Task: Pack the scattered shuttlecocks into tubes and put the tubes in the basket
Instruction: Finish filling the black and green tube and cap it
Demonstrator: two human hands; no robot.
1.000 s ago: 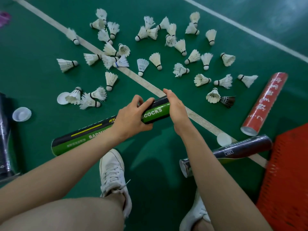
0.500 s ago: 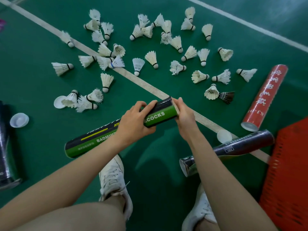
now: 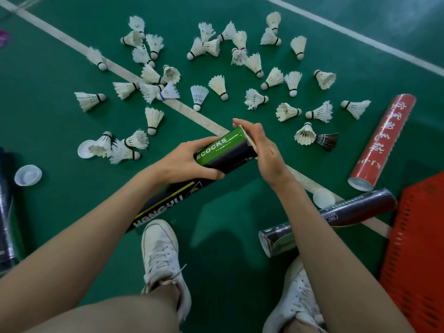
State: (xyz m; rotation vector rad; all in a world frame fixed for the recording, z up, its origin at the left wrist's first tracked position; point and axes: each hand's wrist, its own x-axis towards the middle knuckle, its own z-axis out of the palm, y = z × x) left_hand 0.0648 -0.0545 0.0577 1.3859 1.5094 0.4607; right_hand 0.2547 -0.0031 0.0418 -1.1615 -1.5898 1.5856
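**Head view.** Early stage of packing; the left hand [image 3: 189, 162] grasps the green-and-black tube [image 3: 225, 150] around its upper part, fingers curled under it; the tube is held slanted above the court floor [image 3: 48, 68], over the white line [image 3: 206, 121], its lower end towards the left shoe [image 3: 163, 255]. The right hand [image 3: 262, 150] lies against the tube's far end with fingers nearly straight, over a white lid edge [image 3: 247, 138]; whether the lid goes on or comes off cannot be told.

Left to do: some thirty white shuttlecocks [image 3: 199, 97] and one black shuttlecock [image 3: 326, 141] lie loose across the far half of the floor; none is seen inside a tube. A red tube [image 3: 382, 140] lies open-ended near the right edge; a dark tube [image 3: 336, 217] lies just beside the red basket [image 3: 418, 248] at the near right corner, not in it; another dark tube [image 3: 7, 212] shows at the left edge. Only the basket's slotted wall shows, so its contents cannot be told. Loose white lids lie at the left [image 3: 28, 175], among the shuttlecocks [image 3: 85, 149] and near the dark tube [image 3: 323, 197].

Writing: the held tube reads "ECOCKS" in white on green, and roughly "HANGYU" on black, the last letters uncertain; the red tube bears white Chinese characters; the dark tube's labels are too small to read.
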